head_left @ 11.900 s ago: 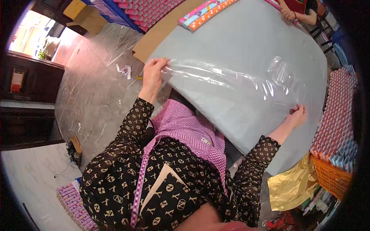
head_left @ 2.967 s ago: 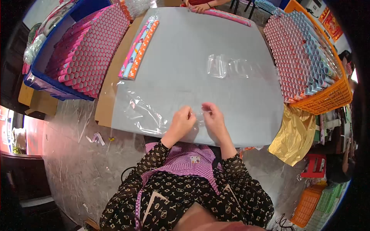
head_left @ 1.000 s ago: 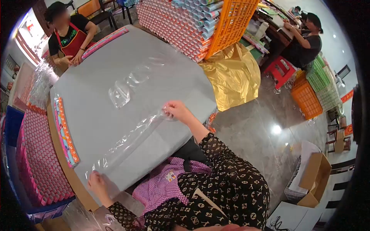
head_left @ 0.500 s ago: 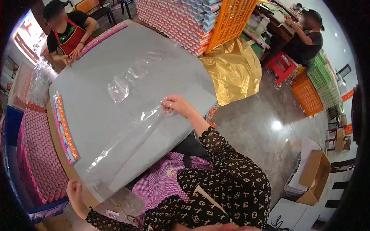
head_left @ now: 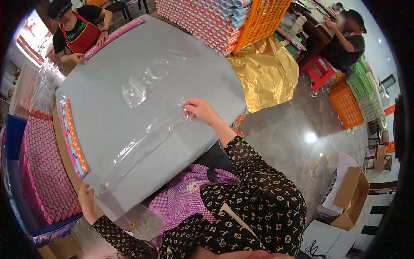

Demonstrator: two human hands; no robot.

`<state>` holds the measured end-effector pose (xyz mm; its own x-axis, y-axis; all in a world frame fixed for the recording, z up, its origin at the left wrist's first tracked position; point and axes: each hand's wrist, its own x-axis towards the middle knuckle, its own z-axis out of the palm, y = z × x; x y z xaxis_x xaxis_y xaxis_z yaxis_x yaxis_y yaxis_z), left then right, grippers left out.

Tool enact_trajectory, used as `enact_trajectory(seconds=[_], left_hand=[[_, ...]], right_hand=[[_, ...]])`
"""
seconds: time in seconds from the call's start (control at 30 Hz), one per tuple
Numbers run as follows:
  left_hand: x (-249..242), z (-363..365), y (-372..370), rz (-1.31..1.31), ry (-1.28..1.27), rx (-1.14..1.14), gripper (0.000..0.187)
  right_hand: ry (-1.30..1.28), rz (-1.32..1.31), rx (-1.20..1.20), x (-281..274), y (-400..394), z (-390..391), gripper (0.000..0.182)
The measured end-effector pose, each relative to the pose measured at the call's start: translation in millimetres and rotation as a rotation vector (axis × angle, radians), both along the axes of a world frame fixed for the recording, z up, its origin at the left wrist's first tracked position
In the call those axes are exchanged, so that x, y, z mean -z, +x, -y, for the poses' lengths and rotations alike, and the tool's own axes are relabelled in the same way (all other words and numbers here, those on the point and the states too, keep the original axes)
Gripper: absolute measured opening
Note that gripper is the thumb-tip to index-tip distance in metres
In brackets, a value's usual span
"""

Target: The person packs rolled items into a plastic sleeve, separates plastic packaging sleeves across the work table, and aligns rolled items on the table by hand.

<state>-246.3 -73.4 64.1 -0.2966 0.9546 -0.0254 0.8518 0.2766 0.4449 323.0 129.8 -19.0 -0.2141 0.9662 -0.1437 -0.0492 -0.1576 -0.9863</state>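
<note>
A long clear plastic sleeve (head_left: 133, 144) lies across the grey table (head_left: 103, 103). My right hand (head_left: 197, 109) pinches its far right end, fingers pressed together. At the table's lower left corner is my left hand (head_left: 87, 199), near the sleeve's other end; its fingers are small and partly curled, and what they hold is unclear. Further up the table lies a crumpled piece of clear plastic (head_left: 134, 92). Two patterned rolls, one orange (head_left: 74, 137) and one pink and blue, rest along the left edge.
A co-worker in a red apron (head_left: 82, 39) handles a pink roll (head_left: 114, 36) at the far left edge. Stacked rolls (head_left: 198, 21), an orange crate (head_left: 263, 21) and gold sheet (head_left: 269, 75) stand right. A blue bin (head_left: 17, 172) holds pink rolls. Another person sits far right.
My left hand has moved slightly up and right, and the sleeve's lower part has shifted with new folds. My right hand stays pinched at nearly the same place. The co-worker's head has turned down.
</note>
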Motion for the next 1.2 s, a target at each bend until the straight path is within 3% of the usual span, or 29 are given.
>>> enact_trajectory(seconds=[0.07, 0.3, 0.5, 0.53, 0.63, 0.77, 0.83, 0.87, 0.93, 1.0, 1.07, 1.2], left_hand=[[2.3, -4.6, 6.3, -0.138, 0.043, 0.021, 0.024], [4.1, -11.7, 6.5, -0.197, -0.049, -0.037, 0.026], [-16.6, -2.9, 4.1, -0.115, 0.057, -0.046, 0.023], [-17.6, -0.1, -4.9, 0.029, 0.036, -0.065, 0.020], [-25.0, 6.6, -9.4, 0.129, 0.062, -0.112, 0.017], [-41.8, 11.2, 0.1, 0.051, 0.066, -0.087, 0.012], [-16.7, 12.7, -30.1, -0.288, 0.009, -0.137, 0.016], [-26.0, 9.0, -13.9, -0.292, 0.011, -0.159, 0.016], [-33.4, -2.3, 29.2, -0.981, 0.301, -0.053, 0.021], [-15.5, -21.4, 40.1, -0.724, 0.240, -0.114, 0.028], [18.4, -32.5, 83.0, -0.366, 0.422, 0.057, 0.034], [51.9, -40.5, 196.8, -0.260, 0.293, 0.180, 0.044]], right_hand=[[0.003, 0.014, 0.007, -1.9, -0.5, 0.6, 0.021], [-0.035, 0.015, 0.049, -7.3, -4.9, 1.4, 0.023], [-0.084, 0.044, 0.049, -6.8, -2.5, -2.3, 0.024], [-0.091, 0.042, 0.037, -6.4, -3.0, -2.8, 0.024], [-0.114, 0.043, 0.058, -7.7, -6.8, -1.6, 0.024], [-0.106, 0.150, -0.007, -22.2, -7.4, -9.5, 0.021], [-0.093, 0.239, -0.058, -26.8, -13.7, -17.8, 0.020], [-0.077, 0.235, -0.074, -26.7, -16.9, -21.4, 0.020], [-0.059, 0.234, -0.098, -25.9, -26.4, -27.0, 0.019], [-0.027, 0.207, -0.037, -23.8, -38.0, -33.9, 0.018], [0.001, 0.225, -0.034, -18.0, -46.1, -41.2, 0.018], [0.011, 0.236, -0.019, -13.5, -54.8, -53.9, 0.017]])
